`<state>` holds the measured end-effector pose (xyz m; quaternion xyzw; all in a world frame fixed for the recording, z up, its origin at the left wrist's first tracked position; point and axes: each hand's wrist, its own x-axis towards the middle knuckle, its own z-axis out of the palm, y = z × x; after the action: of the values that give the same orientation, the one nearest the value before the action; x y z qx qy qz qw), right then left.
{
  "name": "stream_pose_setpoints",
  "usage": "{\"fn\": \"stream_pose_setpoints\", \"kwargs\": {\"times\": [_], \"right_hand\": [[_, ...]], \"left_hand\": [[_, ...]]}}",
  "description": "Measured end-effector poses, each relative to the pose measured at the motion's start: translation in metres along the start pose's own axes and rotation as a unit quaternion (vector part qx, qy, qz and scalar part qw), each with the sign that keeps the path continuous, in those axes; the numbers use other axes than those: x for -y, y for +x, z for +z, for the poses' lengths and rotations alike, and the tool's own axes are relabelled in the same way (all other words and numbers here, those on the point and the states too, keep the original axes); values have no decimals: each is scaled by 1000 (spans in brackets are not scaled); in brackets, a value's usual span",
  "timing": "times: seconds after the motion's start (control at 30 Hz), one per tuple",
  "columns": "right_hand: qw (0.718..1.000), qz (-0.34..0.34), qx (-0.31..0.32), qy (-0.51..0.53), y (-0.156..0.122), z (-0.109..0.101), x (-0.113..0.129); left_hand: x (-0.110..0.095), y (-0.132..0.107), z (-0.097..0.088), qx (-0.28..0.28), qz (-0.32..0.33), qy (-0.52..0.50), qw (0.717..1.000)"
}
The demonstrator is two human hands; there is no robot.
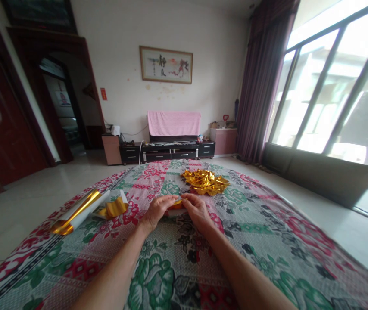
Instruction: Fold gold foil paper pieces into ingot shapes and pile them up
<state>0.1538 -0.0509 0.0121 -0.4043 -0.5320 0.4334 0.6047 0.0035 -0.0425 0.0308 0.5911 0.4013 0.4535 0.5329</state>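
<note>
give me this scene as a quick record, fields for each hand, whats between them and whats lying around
surface: floral cloth
left hand: fingertips on the gold foil piece, at its left end
right hand: fingertips on the same piece, at its right end
piece: small, low on the cloth, partly hidden by fingers
ahead: pile of gold foil shapes
left side: gold foil sheets, gold scrap

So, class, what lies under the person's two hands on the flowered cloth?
A small gold foil piece shows between the left hand and right hand, lying on the flowered cloth. The hands cover most of it, so its shape stays hidden.
</note>
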Motion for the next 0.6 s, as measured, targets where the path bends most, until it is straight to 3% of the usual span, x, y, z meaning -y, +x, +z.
{"fn": "stream_pose_setpoints", "kwargs": {"times": [0.23,0.6], "right_hand": [[1000,-6,9,-10,1,1,-7],[998,64,2,16,-1,-2,2]], "left_hand": [[6,4,3,-33,19,14,999],[2,4,5,-65,7,15,998]]}}
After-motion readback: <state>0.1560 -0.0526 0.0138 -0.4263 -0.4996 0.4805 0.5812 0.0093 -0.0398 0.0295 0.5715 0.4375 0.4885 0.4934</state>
